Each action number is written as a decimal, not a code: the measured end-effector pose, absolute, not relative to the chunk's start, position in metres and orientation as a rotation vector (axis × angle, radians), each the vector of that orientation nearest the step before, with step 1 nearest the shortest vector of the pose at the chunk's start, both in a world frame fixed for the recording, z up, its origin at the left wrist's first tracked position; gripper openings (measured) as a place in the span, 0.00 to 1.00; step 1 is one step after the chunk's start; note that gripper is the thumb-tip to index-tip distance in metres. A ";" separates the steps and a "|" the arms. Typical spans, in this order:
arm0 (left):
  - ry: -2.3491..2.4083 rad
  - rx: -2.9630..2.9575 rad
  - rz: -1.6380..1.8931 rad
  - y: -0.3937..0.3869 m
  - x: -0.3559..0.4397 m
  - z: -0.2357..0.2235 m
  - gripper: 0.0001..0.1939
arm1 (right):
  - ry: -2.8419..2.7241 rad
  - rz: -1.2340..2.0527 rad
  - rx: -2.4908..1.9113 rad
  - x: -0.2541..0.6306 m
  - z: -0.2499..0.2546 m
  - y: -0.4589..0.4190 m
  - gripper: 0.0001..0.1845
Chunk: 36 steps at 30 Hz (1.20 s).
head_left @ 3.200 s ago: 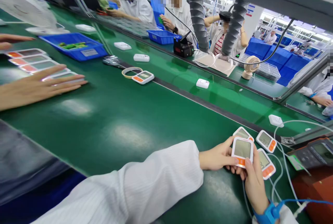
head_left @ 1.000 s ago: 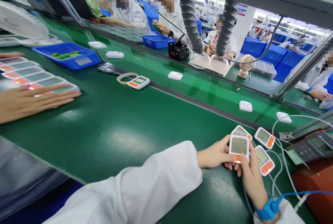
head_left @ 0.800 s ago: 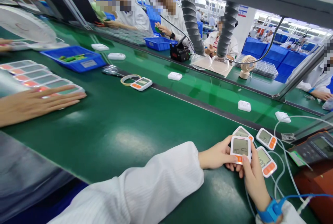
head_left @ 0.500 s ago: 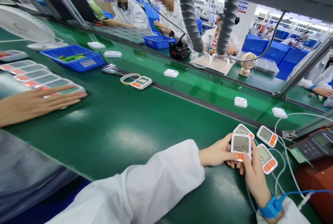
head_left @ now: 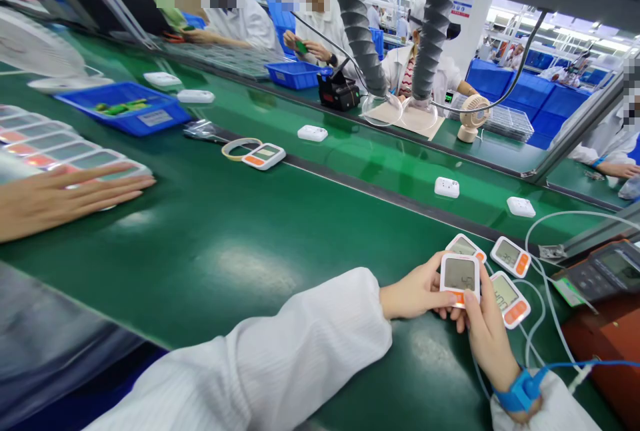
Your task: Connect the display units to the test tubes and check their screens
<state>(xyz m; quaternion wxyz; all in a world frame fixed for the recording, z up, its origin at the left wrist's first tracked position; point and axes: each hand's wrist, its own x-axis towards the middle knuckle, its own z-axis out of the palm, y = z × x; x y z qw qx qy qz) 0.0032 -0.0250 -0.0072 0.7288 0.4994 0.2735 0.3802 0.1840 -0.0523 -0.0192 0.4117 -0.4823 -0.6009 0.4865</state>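
Note:
A small white digital meter (head_left: 460,275) with a grey display and orange buttons is held up between both my hands, its display facing me. My left hand (head_left: 417,294) grips its left side, thumb on the orange strip below the screen. From the right, my right hand (head_left: 490,344) closes on the same meter, thumb at its lower edge; a blue wrist strap (head_left: 520,392) circles that wrist. Close behind lie a partly covered meter (head_left: 465,244), another meter (head_left: 510,257) and a third meter (head_left: 509,299), with thin tubes running near them.
Another person's hand (head_left: 85,194) rests over a row of meters at left. A blue tray (head_left: 135,117), tape roll (head_left: 227,151) and single meter (head_left: 265,156) lie farther off. White modules (head_left: 447,187) sit on the green belt. At right stands a handheld instrument (head_left: 607,271). Co-workers sit opposite.
The characters on the held meter's display have changed. The white modules on the belt have shifted left, and the view has turned slightly. Both my hands keep the same hold.

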 end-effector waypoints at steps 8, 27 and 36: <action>1.104 1.340 1.164 -0.015 -0.004 -0.004 0.17 | -1.615 1.243 -1.241 0.182 -0.022 -0.053 0.36; 1.339 1.483 1.318 0.023 -0.037 -0.006 0.14 | -1.993 0.645 -1.112 0.186 0.016 -0.038 0.14; 1.377 1.625 1.344 0.014 -0.038 -0.010 0.12 | -1.757 -0.392 -1.397 0.315 0.064 -0.103 0.19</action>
